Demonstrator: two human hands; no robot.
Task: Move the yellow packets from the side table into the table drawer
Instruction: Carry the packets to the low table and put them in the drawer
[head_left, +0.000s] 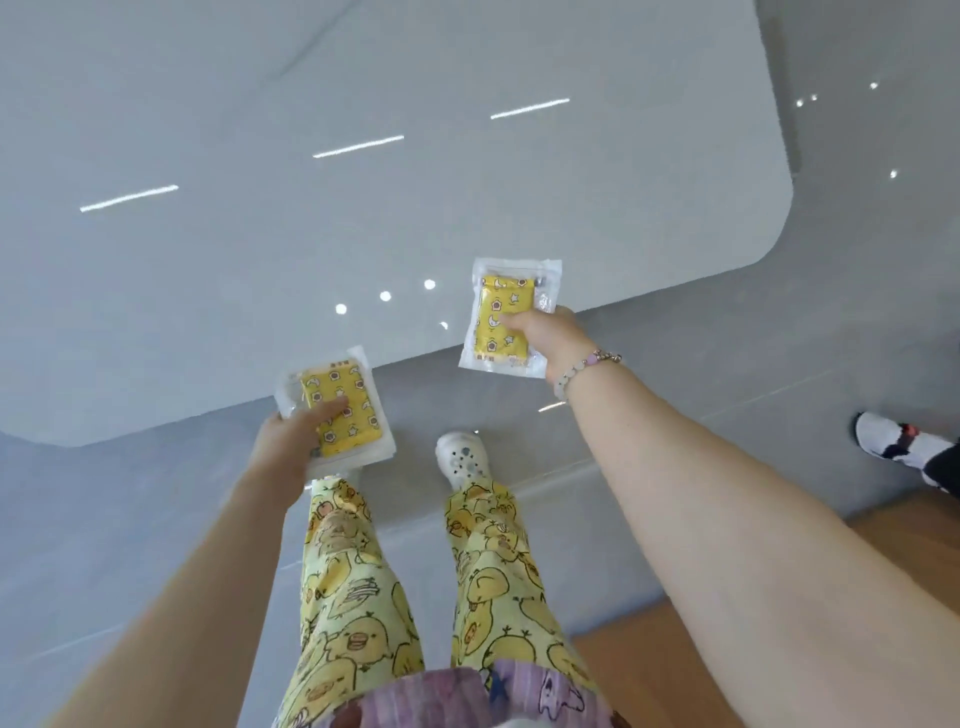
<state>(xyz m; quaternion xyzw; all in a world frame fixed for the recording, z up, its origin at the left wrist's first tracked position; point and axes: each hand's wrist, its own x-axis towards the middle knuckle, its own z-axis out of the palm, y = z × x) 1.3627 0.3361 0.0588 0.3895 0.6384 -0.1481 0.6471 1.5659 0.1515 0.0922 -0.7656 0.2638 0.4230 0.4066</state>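
Head view: left hand (283, 449) grips one yellow packet (340, 410), right hand (545, 335) pinches another yellow packet (501, 317)

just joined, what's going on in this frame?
A person stands at the near edge of a glossy grey table with a clear-wrapped packet in each hand. The left hand grips the first yellow packet at the table's edge. The right hand holds the second yellow packet out over the tabletop. No drawer is in view, so neither packet is stowed yet. Another person's shoe shows at far right.
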